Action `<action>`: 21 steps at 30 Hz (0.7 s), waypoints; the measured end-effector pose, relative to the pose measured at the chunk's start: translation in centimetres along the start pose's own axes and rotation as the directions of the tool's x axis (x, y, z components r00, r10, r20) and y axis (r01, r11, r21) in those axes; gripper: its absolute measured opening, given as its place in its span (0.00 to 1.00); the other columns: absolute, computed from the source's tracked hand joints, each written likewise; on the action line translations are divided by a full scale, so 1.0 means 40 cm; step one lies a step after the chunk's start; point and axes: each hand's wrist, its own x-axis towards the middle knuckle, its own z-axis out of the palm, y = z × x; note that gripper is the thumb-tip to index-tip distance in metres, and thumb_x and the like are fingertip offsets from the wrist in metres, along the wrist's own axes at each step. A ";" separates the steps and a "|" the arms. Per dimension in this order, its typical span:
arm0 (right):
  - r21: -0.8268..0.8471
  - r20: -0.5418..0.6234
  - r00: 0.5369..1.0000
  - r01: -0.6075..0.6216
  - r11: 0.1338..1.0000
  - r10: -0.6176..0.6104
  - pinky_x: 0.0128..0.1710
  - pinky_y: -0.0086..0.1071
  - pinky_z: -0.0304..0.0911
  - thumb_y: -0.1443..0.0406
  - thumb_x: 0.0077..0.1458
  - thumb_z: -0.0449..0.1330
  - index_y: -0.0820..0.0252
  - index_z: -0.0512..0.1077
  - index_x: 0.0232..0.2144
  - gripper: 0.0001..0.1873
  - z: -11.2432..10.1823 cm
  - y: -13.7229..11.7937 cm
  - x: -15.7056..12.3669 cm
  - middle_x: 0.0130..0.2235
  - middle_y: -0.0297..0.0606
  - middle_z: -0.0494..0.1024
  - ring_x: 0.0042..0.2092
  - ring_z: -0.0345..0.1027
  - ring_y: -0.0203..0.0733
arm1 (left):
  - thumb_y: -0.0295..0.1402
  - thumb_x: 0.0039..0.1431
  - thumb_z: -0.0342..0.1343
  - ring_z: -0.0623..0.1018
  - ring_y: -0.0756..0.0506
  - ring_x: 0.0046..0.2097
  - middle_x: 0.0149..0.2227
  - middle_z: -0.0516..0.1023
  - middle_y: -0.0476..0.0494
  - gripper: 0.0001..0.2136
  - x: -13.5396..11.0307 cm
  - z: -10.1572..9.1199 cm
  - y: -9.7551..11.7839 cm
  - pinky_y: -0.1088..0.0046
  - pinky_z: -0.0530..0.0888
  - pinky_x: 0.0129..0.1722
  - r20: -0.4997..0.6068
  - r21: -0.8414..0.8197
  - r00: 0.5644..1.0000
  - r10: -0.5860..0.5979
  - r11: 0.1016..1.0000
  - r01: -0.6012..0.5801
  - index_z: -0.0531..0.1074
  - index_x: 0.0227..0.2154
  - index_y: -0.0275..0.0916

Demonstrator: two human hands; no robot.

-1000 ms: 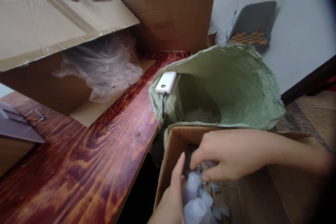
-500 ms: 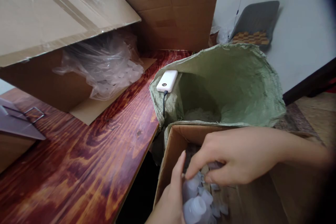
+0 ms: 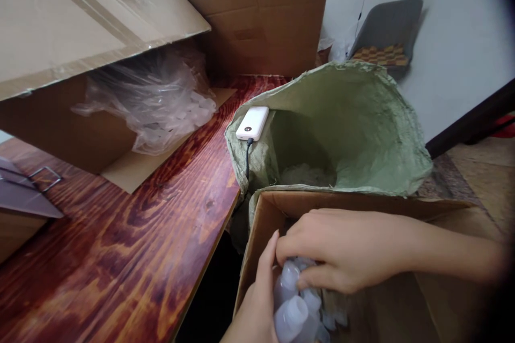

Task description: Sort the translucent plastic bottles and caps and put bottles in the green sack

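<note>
Small translucent plastic bottles (image 3: 295, 308) bunched inside open cardboard box (image 3: 265, 209). Left hand (image 3: 257, 308) cupped around them, fingers curled. Right hand (image 3: 346, 249) on top, fingertips pinching one bottle. Behind: green woven sack (image 3: 362, 123), white power bank (image 3: 252, 123) on rim. Wooden table (image 3: 120, 246) at left.

My left hand (image 3: 257, 305) cradles small translucent bottles (image 3: 295, 308) inside the cardboard box (image 3: 386, 316); my right hand (image 3: 341, 249) pinches one.
</note>
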 end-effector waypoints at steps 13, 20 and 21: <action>0.061 -0.106 0.994 0.026 0.998 -0.020 0.33 0.31 0.55 0.58 0.56 0.60 0.57 0.74 0.37 0.10 0.011 0.002 0.009 0.35 0.34 0.80 0.37 0.72 0.42 | 0.42 0.45 0.69 0.68 0.31 0.60 0.56 0.68 0.30 0.55 -0.002 -0.006 0.002 0.52 0.61 0.60 -0.025 0.026 0.999 0.032 0.999 -0.032 0.37 0.67 0.38; 0.109 -0.225 0.972 0.091 0.990 -0.065 0.32 0.28 0.57 0.64 0.57 0.60 0.56 0.73 0.35 0.04 -0.038 -0.040 -0.044 0.33 0.30 0.77 0.33 0.68 0.35 | 0.38 0.48 0.65 0.73 0.36 0.55 0.53 0.71 0.36 0.46 -0.007 -0.008 0.031 0.59 0.66 0.57 -0.001 0.118 0.998 0.063 0.991 -0.063 0.45 0.66 0.39; 0.123 -0.299 0.953 0.084 0.989 -0.043 0.30 0.28 0.57 0.62 0.59 0.58 0.57 0.73 0.34 0.06 -0.049 -0.044 -0.055 0.31 0.31 0.76 0.30 0.67 0.35 | 0.37 0.47 0.64 0.74 0.37 0.53 0.51 0.72 0.38 0.44 -0.011 -0.009 0.032 0.62 0.68 0.55 0.006 0.151 0.999 0.054 0.987 -0.054 0.49 0.65 0.40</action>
